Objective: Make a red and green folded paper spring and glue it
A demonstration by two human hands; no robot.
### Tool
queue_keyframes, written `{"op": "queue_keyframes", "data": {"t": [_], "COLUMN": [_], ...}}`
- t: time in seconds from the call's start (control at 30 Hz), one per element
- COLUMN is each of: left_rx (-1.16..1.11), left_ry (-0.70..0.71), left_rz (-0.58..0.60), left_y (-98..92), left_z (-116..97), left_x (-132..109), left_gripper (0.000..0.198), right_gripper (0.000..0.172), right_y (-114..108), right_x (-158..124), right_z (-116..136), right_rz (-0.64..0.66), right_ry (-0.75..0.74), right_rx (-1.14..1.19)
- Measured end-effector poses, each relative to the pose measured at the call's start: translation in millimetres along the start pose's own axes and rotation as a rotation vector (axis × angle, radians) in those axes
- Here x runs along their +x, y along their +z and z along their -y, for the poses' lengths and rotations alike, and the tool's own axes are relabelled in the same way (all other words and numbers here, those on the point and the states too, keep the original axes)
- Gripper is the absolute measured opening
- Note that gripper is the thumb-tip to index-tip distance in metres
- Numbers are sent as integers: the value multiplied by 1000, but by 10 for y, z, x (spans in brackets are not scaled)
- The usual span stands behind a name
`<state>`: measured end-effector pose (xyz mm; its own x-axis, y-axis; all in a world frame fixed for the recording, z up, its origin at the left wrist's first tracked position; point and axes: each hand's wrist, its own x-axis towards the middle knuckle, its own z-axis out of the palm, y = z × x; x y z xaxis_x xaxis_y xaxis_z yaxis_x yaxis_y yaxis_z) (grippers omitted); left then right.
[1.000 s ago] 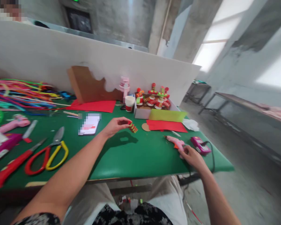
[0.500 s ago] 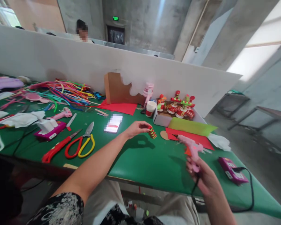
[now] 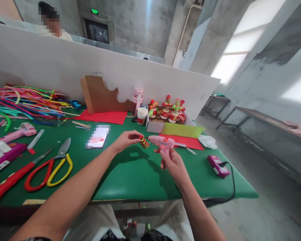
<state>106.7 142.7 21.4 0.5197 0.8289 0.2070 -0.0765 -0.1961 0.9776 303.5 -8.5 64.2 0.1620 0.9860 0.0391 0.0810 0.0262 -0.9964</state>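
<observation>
Between the thumb and fingers of my left hand [image 3: 127, 140] is a small red and green folded paper strip [image 3: 144, 143], pleated like a spring and hanging above the table. My right hand [image 3: 172, 162] is wrapped round the handle of a pink glue gun [image 3: 163, 142] with a small lit red light. The gun points left, its nozzle close to the paper strip's upper part; whether they touch I cannot tell. Behind them, a white box [image 3: 154, 127] holds several red, green and white paper figures [image 3: 174, 113] with similar pleated parts.
Scissors [image 3: 62, 157] and a red-handled cutter [image 3: 17, 177] lie at left, near a lit phone [image 3: 98, 136]. Pipe cleaners [image 3: 27, 100] are heaped behind. A paper cup [image 3: 141, 115] stands beside the box. At right, a purple power box [image 3: 218, 166] trails a black cable.
My right hand has brought the glue gun left and up to the pleated strip, turning it more level. My left hand still pinches the strip. The view has swung to the right.
</observation>
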Motion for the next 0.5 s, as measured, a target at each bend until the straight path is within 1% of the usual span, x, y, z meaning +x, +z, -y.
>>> {"op": "queue_keyframes", "data": {"t": [0.13, 0.23, 0.5], "left_rx": [92, 136, 130], "left_ry": [50, 69, 81], "left_rz": [30, 62, 77], "left_y": [1, -2, 1], "left_z": [-36, -46, -51], "left_x": [-4, -2, -6], "left_gripper": [47, 46, 43], "right_gripper": [41, 38, 33], "right_y": [-6, -28, -36], "right_x": [-29, -50, -36], "right_z": [-1, 10, 5], "right_rz": [-26, -34, -35], "right_ry": [-74, -125, -194], "right_rx": [-198, -301, -394]}}
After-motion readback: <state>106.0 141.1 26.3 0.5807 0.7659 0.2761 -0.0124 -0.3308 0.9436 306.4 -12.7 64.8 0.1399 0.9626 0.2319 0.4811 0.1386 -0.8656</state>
